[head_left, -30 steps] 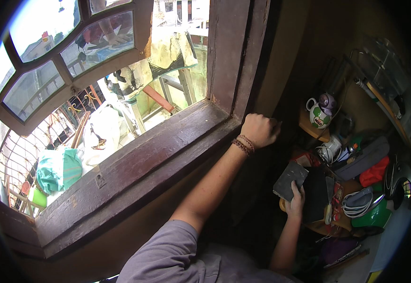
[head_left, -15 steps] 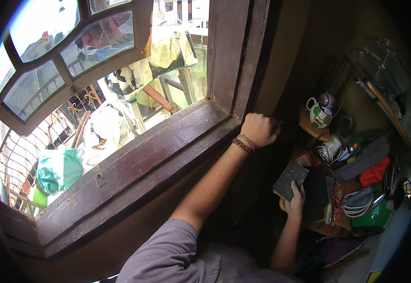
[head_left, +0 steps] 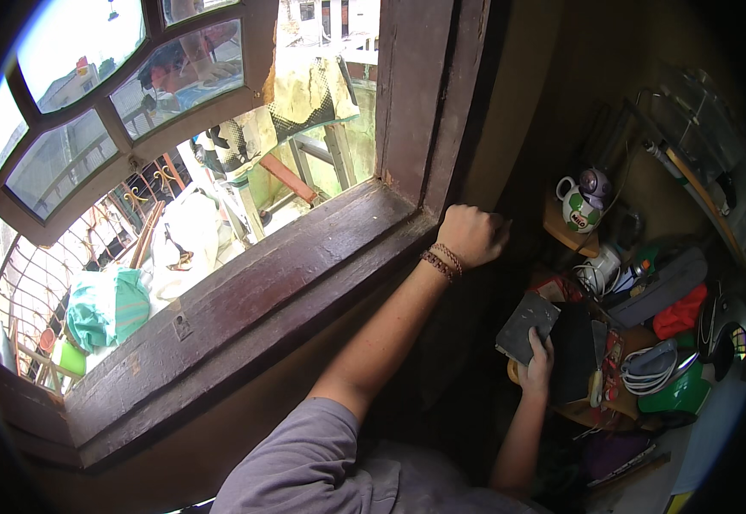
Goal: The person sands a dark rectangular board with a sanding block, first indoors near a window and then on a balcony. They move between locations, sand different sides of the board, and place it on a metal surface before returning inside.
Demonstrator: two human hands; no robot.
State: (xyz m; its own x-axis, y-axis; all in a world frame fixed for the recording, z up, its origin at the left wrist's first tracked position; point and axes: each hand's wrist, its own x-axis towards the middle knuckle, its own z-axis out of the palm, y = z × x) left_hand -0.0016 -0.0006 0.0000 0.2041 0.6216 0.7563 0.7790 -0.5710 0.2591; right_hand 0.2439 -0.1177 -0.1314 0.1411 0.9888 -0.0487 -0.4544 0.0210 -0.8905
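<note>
My left hand [head_left: 471, 237], with braided bracelets on the wrist, is closed in a fist by the lower right corner of the window frame [head_left: 403, 201]. Its fingertips are in shadow, so whatever it might grip is hidden. Lower and to the right, my right hand [head_left: 537, 363] is closed on a dark grey rectangular book [head_left: 527, 326] with a scuffed cover. The fingers lie along its right edge. Behind the book is a dark flat panel [head_left: 572, 351], and beside that stands a scraper-like tool with a pale handle [head_left: 596, 387].
An open window sash [head_left: 125, 141] tilts outward at upper left. Outside are a teal cloth bundle [head_left: 107, 307] and metal grating. At right, a cluttered shelf holds a green-and-white mug [head_left: 578, 212], a coiled white cable [head_left: 650, 368], a red cloth [head_left: 680, 312] and a green container [head_left: 677, 391].
</note>
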